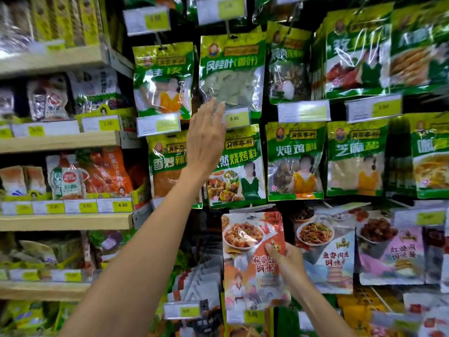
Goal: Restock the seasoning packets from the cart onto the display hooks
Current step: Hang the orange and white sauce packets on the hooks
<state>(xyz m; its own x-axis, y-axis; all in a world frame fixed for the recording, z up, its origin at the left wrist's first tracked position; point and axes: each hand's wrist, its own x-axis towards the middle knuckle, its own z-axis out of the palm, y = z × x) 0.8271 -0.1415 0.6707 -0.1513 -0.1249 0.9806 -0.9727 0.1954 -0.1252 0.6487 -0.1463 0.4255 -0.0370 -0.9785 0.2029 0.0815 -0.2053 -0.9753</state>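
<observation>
1. This is looking like a grocery shop aisle: green seasoning packets (232,74) are hanging in tidy rows across the centre and right of the frame, many of one brand.
2. Yellow-and-white price tags (237,117) are sitting below the packets; one at the centre is reading 6.00.
3. Wooden shelves (60,139) are running along the left of the frame, carrying more bagged foods (68,176), and shelf-edge labels (122,205) are showing 5.00 and 4.00.
4. Red and pink sauce packets (325,251) are hanging in the lower right, with more tags around them.
</observation>
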